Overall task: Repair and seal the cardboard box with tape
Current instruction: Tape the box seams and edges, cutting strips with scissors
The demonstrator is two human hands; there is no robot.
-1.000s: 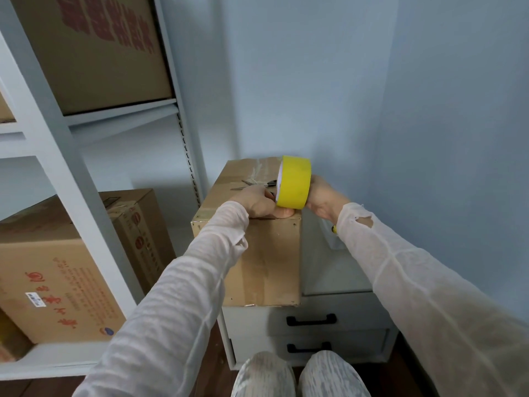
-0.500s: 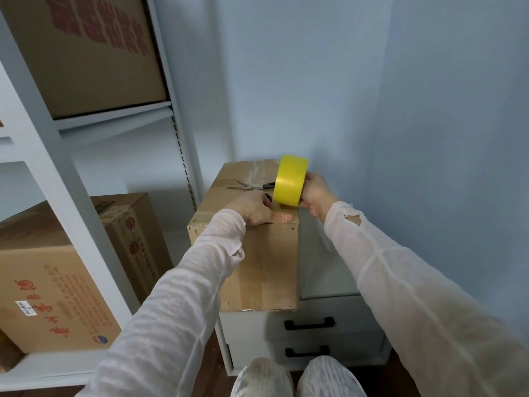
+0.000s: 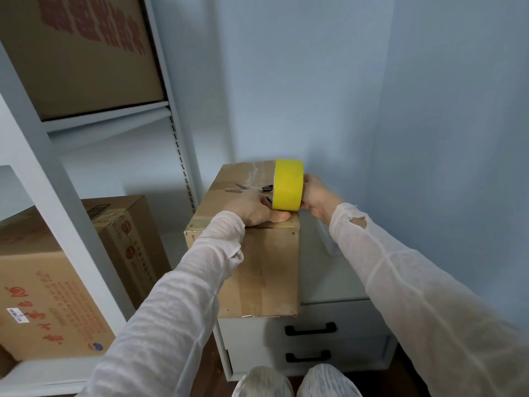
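A brown cardboard box [image 3: 266,270] stands on a white drawer cabinet. Its top has old clear tape, and scissors [image 3: 246,188] lie on it. My right hand [image 3: 316,200] holds a yellow tape roll [image 3: 287,184] upright over the box's near right top edge. My left hand [image 3: 254,210] rests on the box top beside the roll, thumb pressed flat near the front edge right under the roll. Whether a tape end lies under the thumb is hidden.
The white drawer cabinet [image 3: 343,333] with two black handles carries the box, in a corner of blue walls. A white metal shelf rack [image 3: 177,133] on the left holds several printed cartons [image 3: 51,299]. My knees show at the bottom.
The roll tilted and dipped toward the box top, then came back upright at the near right edge. My left hand stayed pressed on the box top.
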